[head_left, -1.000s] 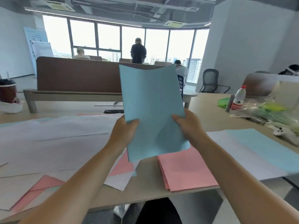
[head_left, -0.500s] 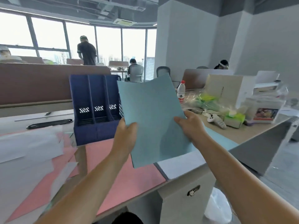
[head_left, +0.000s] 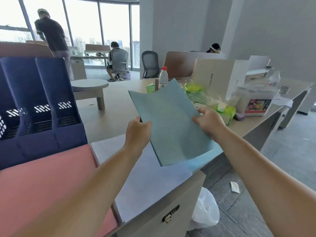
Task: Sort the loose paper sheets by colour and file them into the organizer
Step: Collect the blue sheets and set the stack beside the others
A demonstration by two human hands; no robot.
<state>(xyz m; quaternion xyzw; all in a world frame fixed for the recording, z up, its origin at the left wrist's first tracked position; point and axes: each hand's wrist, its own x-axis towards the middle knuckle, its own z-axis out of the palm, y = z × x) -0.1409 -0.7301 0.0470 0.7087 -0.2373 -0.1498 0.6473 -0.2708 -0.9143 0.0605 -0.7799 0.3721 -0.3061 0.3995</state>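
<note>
Blue sheets (head_left: 171,127) sit centre frame, held up off the desk (head_left: 119,106) with both hands on them. The left hand (head_left: 138,132) grips the left edge and the right hand (head_left: 207,123) pinches the right edge. Their long axis runs up the frame, leaning a touch left, and the top edge sags between its corners.

Now the key line: the navy organizer (head_left: 42,100) stands at the left of the frame, well apart from the paper, its slots open towards the top. So the target lies leftward of the hands, and the left hand is the nearer one. My read is that the stack has to swing left and drop in short edge first.

Pink sheets (head_left: 42,177) lie in front of the organizer at lower left. White sheets (head_left: 145,168) lie below the hands.
</note>
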